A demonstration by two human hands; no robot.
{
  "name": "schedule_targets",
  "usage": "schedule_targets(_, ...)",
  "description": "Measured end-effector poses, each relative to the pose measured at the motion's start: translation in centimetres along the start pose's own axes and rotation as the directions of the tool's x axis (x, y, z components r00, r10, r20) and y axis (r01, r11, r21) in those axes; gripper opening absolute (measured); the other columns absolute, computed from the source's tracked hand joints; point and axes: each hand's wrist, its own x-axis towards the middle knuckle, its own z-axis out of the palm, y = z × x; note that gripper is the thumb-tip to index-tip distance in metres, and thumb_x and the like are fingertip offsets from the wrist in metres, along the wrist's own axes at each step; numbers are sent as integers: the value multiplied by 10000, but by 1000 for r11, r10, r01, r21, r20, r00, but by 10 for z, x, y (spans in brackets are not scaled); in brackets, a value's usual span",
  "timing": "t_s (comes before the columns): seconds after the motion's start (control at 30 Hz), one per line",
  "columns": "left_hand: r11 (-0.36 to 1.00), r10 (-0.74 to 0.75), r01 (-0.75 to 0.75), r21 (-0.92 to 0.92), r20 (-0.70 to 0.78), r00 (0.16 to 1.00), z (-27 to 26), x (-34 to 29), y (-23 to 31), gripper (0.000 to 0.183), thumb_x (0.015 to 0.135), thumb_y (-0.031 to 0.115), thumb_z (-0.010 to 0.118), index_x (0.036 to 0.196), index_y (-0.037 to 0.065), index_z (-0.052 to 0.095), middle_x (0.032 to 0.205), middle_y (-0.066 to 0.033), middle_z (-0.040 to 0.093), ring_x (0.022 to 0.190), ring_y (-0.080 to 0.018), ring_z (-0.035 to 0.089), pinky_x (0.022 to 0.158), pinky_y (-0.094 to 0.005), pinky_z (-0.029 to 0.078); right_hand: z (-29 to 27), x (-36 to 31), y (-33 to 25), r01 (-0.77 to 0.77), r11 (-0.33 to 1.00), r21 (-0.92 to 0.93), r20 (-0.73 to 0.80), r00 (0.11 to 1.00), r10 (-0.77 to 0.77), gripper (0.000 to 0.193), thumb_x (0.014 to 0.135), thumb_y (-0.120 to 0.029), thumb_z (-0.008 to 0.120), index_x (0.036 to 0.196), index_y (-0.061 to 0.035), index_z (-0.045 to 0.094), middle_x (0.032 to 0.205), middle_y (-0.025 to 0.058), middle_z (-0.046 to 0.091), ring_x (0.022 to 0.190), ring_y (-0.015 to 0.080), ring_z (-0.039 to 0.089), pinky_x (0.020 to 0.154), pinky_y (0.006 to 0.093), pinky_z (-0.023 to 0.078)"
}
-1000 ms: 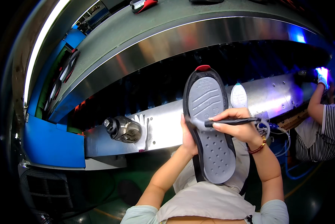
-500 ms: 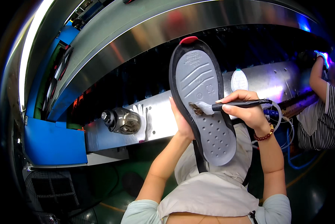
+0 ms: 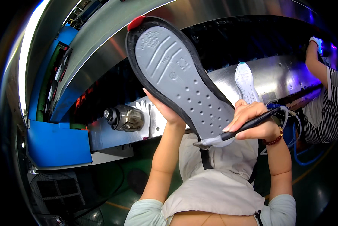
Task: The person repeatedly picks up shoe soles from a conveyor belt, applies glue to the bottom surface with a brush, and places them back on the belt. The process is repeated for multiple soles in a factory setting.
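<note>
My left hand (image 3: pixel 166 111) grips a large shoe sole (image 3: pixel 176 84) by its left edge, the fingers behind it. The sole has a grey dimpled and grooved face, a black raised rim and a red tip. It is held up tilted, the red tip toward the upper left and the heel toward me. My right hand (image 3: pixel 257 122) is closed around the black handle of a brush (image 3: pixel 213 141). The brush's pale neck crosses the lower end of the sole, and its dark bristles sit at that end's left edge. Whether they touch the sole, I cannot tell.
A metal ledge (image 3: pixel 105 137) carries a dark-capped clear bottle (image 3: pixel 130 118), a white glove (image 3: pixel 146 115) and a pale sole (image 3: pixel 245 77). Behind runs a curved metal machine front (image 3: pixel 108 49). At right are hoses (image 3: pixel 297 152) and another person's arm (image 3: pixel 312 56).
The sole has come up and left, and its tip now leans left. The brush has moved from the middle of the sole down to the heel end. More of the pale sole shows.
</note>
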Motion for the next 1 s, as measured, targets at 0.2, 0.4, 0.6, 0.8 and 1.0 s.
schedule_targets(0.2,997,13,3,-81,194,981,11,3,11,870,753,709,212,1327,56,199,1211,-306,356,1057,-430,418,904,-504,342,10,-3,2,28,938,-346,-104,992,-68,162,631,-39,697,787,-65,660,848,43,659,682,91,517,739,237,349)
schedule_targets(0.4,998,27,-19,-53,157,987,12,8,18,886,745,714,238,1328,49,195,1230,-312,324,1069,-443,399,895,-515,349,10,-16,2,-63,979,196,-291,949,119,175,622,-35,713,789,-65,667,870,52,657,692,98,505,728,238,369)
schedule_targets(0.6,1000,27,-28,5,161,987,10,9,25,877,749,711,220,1329,53,194,1234,-309,321,1073,-430,403,905,-514,345,-2,-23,10,1,994,111,-38,999,3,239,592,34,700,816,-38,666,882,104,647,743,117,526,734,243,404)
schedule_targets(0.8,941,211,-162,298,-139,968,19,6,19,817,783,677,242,1313,54,253,1277,-150,363,1127,-299,397,969,-385,313,5,-21,19,-56,940,337,-277,948,156,183,661,80,621,836,24,621,885,166,619,859,220,602,792,290,465)
schedule_targets(1.0,950,-185,253,-184,321,929,-29,-33,-27,759,738,547,481,1252,3,359,1193,-147,471,1049,-241,493,901,-344,396,28,-12,7,-158,914,373,-317,904,286,191,680,31,652,867,11,617,898,127,632,806,132,579,744,241,451)
